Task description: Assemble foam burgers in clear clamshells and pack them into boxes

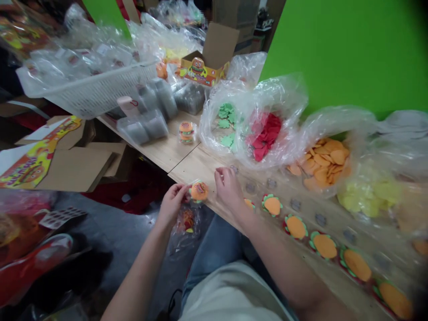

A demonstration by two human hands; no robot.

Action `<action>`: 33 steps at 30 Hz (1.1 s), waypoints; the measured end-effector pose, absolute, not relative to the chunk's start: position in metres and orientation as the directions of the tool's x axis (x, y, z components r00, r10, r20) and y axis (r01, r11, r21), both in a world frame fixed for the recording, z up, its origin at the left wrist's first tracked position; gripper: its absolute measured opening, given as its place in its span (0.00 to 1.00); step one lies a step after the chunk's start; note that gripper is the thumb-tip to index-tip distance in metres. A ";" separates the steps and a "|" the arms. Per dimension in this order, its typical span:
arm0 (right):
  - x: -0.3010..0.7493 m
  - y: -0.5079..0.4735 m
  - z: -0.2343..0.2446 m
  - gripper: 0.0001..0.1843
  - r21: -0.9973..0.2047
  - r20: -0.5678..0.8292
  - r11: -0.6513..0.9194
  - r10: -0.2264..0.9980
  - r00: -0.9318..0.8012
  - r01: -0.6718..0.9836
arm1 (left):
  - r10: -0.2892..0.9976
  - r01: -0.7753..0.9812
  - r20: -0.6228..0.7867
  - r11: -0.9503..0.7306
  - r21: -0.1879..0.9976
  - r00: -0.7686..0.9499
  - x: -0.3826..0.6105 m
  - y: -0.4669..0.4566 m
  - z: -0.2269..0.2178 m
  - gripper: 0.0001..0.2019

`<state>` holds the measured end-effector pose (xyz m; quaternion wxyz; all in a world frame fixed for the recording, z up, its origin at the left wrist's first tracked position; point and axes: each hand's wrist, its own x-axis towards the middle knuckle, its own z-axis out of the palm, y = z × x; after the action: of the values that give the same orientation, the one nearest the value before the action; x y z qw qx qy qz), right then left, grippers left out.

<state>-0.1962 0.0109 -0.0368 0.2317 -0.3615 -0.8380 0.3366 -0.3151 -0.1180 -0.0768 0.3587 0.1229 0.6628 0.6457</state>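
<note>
- In the head view, the left hand [172,201] is over the counter's near edge, its thumb and fingers pinching the side of a layered burger piece [199,191] with an orange top and a printed mark.
- The right hand [230,186] is to the right of that piece and apart from it, over the counter [185,169]. Its fingers are curled, thumb near forefinger; whether they pinch anything small, I cannot tell.
- From beside the right forearm, a row of burger stacks [296,226] runs along the near edge of the counter, orange rounds on top with green and dark red showing at the rims. The nearest to the hand is partly covered by it.
- Behind that row lie small clear pieces [296,204], too blurred to identify.
- Farther back, open clear bags hold green leaf shapes [227,113], red pieces [265,133], orange rounds [326,160] and yellow pieces [368,196], in that order from left to right.
- Beyond the hands, a wrapped burger [186,132] sits on the counter beside clear plastic containers [143,127].
- At the back are an open printed box [197,73] and, to its left, a white basket [100,93] full of clear packets.
</note>
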 end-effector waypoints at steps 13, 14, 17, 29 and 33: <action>-0.130 -0.010 -0.049 0.21 -0.910 -0.107 0.249 0.635 -0.765 0.333 | 0.767 -0.399 -0.436 0.256 0.881 -0.471 -0.234 -0.158 -0.034 0.14; -0.117 -0.010 -0.048 0.21 -0.905 -0.099 0.264 0.631 -0.770 0.333 | 0.780 -0.408 -0.462 0.292 0.865 -0.422 -0.225 -0.158 -0.033 0.15; -0.077 -0.008 -0.043 0.20 -0.855 -0.087 0.366 0.600 -0.796 0.369 | 0.817 -0.479 -0.551 0.420 0.771 -0.170 -0.196 -0.156 -0.031 0.19; -0.007 -0.018 -0.025 0.19 -0.794 0.062 0.269 0.928 -0.368 0.546 | 0.901 -0.285 -0.409 0.358 0.889 -0.143 -0.134 -0.106 -0.018 0.31; 0.001 -0.024 -0.024 0.20 -0.885 0.084 0.183 0.967 -0.239 0.428 | 0.913 -0.274 -0.355 0.296 0.915 -0.200 -0.121 -0.101 -0.014 0.31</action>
<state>0.0015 -0.0239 -0.0243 0.3487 -0.5089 -0.6854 0.3869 -0.1209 -0.1010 -0.0138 0.5675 0.2797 0.5710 0.5232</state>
